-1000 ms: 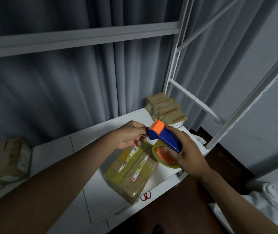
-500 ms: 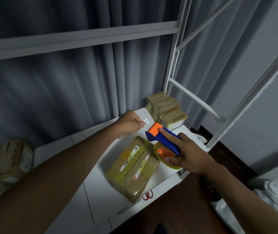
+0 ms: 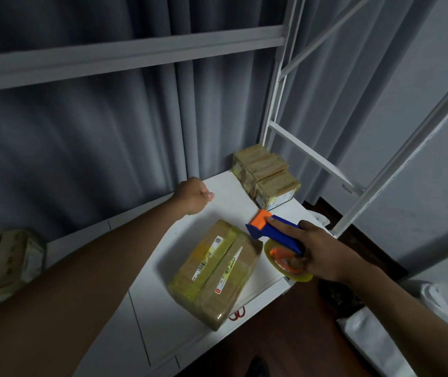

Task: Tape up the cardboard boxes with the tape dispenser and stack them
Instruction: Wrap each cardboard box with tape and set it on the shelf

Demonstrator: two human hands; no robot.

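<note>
Two hands work here; the right hand grips the tape dispenser by its stiff handle; the left hand hovers clenched, seemingly empty; between them lies the cardboard box, probably light, tape-slick, best gripped by its edges.

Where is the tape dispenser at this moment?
In the head view the tape dispenser is right of centre, held in the right hand just beyond the right end of the taped box on the white table.

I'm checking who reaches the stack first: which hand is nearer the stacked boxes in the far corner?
Left, narrowly. The left hand hovers left of the stacked boxes; the right hand, gripping the tape dispenser, sits nearer the camera.
</note>
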